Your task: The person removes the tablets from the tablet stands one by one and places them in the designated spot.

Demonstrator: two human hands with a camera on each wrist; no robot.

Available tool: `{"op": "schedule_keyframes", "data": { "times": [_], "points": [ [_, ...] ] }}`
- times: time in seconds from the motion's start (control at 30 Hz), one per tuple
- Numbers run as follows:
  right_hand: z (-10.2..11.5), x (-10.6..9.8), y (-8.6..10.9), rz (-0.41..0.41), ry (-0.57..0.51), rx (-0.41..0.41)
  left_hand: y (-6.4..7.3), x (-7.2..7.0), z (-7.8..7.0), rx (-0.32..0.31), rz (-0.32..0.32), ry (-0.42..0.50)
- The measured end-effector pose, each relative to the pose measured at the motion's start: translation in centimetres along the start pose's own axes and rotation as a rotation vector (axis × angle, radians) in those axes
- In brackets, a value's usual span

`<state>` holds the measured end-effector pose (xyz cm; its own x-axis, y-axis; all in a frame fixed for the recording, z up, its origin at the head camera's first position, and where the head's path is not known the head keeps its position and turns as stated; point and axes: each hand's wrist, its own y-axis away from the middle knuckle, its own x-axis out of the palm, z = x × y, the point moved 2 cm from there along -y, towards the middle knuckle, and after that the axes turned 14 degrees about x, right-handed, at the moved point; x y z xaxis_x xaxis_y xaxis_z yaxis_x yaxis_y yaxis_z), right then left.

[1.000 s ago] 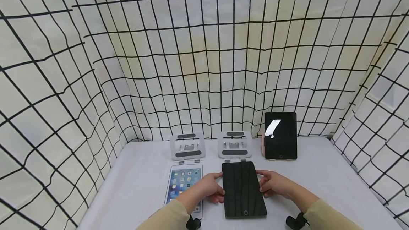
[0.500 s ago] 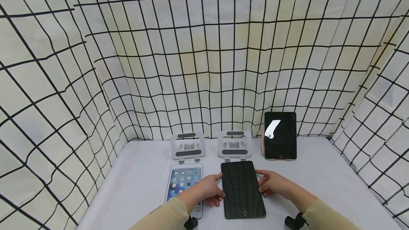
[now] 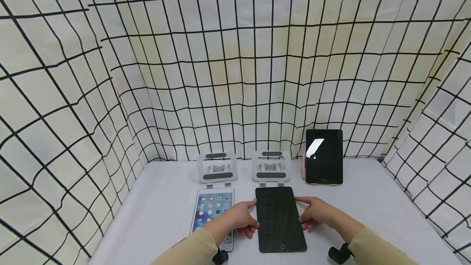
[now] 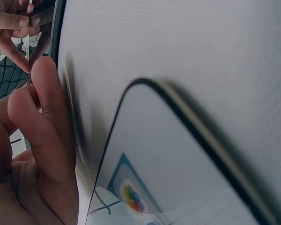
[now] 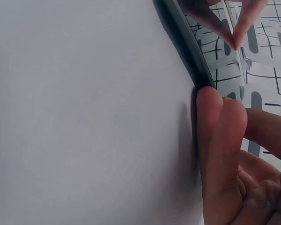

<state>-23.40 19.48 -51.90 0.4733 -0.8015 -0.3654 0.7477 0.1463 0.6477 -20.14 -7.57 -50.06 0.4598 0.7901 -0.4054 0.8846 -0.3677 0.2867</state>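
Note:
A black tablet [image 3: 281,220], its screen dark, lies face up in front of me in the head view. My left hand [image 3: 242,217] holds its left edge with thumb and forefinger. Along the opposite edge, my right hand [image 3: 315,212] grips with forefinger and thumb. Other fingers of both hands are near the tabletop. A white tablet [image 3: 212,207] with a lit screen of app icons lies under my left forearm, partly hidden; its corner shows large in the left wrist view. The right wrist view shows fingertips at the black tablet's side [image 5: 189,44].
Two clear tablet stands with grey pads, a left one [image 3: 218,176] and a right one [image 3: 271,175], stand behind the flat tablets. Another black tablet [image 3: 324,156] leans upright on a pinkish stand at the back right. Grid-patterned cloth walls [image 3: 235,68] enclose the white table [image 3: 158,207].
Both hands stay at the black tablet's sides, which barely shifts. The grid reflection on its screen grows clearer, then fainter. The view moves slightly.

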Motion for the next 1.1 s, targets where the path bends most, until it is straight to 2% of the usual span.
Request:
{"op": "schedule_keyframes", "data": {
  "times": [0.1, 0.37, 0.63, 0.87, 1.1],
  "points": [
    [-0.1, 0.0, -0.1, 0.003, 0.015, 0.009, 0.0, 0.0, 0.0, 0.003, -0.001, 0.003],
    [-0.3, -0.4, 0.0, -0.012, 0.108, -0.048, 0.2, 0.1, 0.0, 0.024, 0.008, 0.016],
    [-0.1, -0.7, -0.3, -0.008, 0.167, -0.043, -0.1, -0.2, 0.4, 0.036, 0.015, 0.026],
    [0.7, -0.6, -0.3, -0.046, 0.207, -0.030, -0.4, -0.8, 0.6, 0.046, 0.013, 0.017],
    [0.3, -0.5, 0.0, -0.054, 0.236, -0.031, -0.6, -0.5, 0.9, 0.038, 0.027, -0.001]
  ]
}}
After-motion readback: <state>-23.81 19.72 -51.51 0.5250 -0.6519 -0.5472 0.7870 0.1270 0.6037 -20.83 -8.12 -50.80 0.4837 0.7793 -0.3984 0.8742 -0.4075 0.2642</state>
